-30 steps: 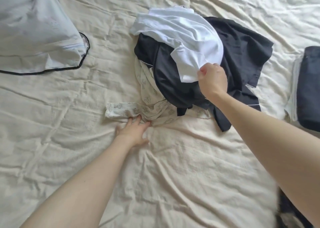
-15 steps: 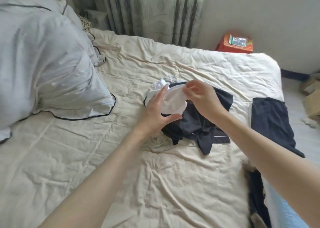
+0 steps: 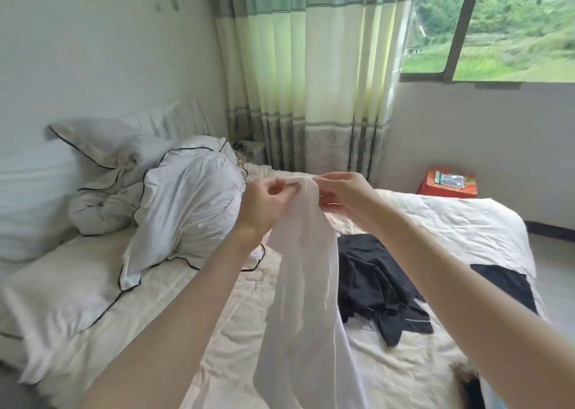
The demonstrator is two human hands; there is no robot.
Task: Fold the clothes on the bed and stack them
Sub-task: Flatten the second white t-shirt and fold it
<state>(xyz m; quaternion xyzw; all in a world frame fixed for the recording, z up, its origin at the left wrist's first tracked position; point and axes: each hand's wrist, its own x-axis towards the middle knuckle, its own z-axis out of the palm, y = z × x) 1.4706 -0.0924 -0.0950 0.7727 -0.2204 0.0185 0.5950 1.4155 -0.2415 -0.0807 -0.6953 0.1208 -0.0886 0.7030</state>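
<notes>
White garment (image 3: 303, 278) is held up at frame centre, its top edge pinched by the left hand (image 3: 264, 204) and right hand (image 3: 343, 197). Thin pinches could slip, dropping it onto the dark clothes (image 3: 373, 287) on the bed (image 3: 236, 321).

There are two hands, the left hand (image 3: 264, 204) and the right hand (image 3: 343, 195), in the middle of the frame. One white garment (image 3: 305, 284) hangs there. One crumpled black garment (image 3: 373, 284) lies at centre right, and one flat black garment (image 3: 504, 284) at the right edge. Two pillows: one (image 3: 186, 203) left of centre, one (image 3: 102, 141) behind it. One curtain (image 3: 305, 81) at the top. One orange box (image 3: 448, 183) at the right.
</notes>
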